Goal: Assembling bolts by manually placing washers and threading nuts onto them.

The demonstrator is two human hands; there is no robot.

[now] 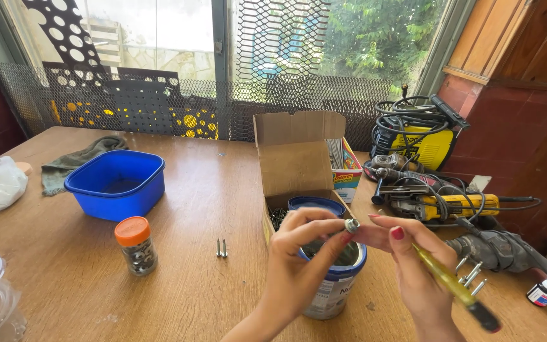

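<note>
Low in the frame's centre, your left hand (299, 253) pinches a small metal nut (352, 225) above the open tin (337, 288). Your right hand (406, 259) touches it while gripping a yellow screwdriver (451, 285). You seem mid-fitting; next calls for steady fingertip turning.

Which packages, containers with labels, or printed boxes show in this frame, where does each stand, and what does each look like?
Cardboard box: table centre, brown, flaps open, upright.
Printed carton: right of the cardboard box, small, multicoloured.
Tin can: under the hands, round, blue and white label, open.
Jar: left of centre, clear, orange lid, small hardware inside.
Small bottle: far right edge, white with a dark label.
</note>
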